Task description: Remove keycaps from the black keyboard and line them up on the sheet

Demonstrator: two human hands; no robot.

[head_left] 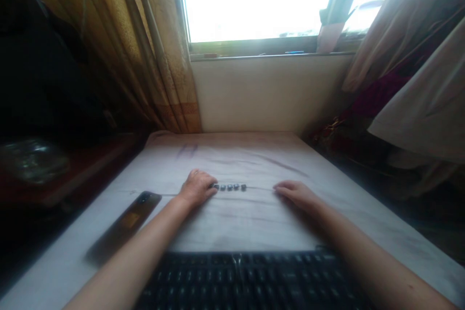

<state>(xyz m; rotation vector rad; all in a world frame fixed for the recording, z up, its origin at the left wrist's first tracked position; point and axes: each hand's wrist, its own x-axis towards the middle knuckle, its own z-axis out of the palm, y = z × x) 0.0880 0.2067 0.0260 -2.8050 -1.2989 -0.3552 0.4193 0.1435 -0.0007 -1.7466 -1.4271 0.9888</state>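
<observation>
Several small dark square pieces that look like keycaps [229, 187] sit in a row on the sheet-covered surface. My left hand [198, 187] is closed at the row's left end, its thumb and fingers around the leftmost piece. A thin cord [259, 188] runs from the row's right end to my right hand [295, 193], whose fingertips pinch it. On the left, a thin line like the same cord shows beyond my left wrist; whether it joins the row is hidden by the hand.
A black keyboard [247, 278] lies closest to me, between my forearms. Left of my left forearm is a dark phone [125, 227]. A window [254, 5], a yellow curtain [160, 34] and hanging clothes [425, 92] surround the far side.
</observation>
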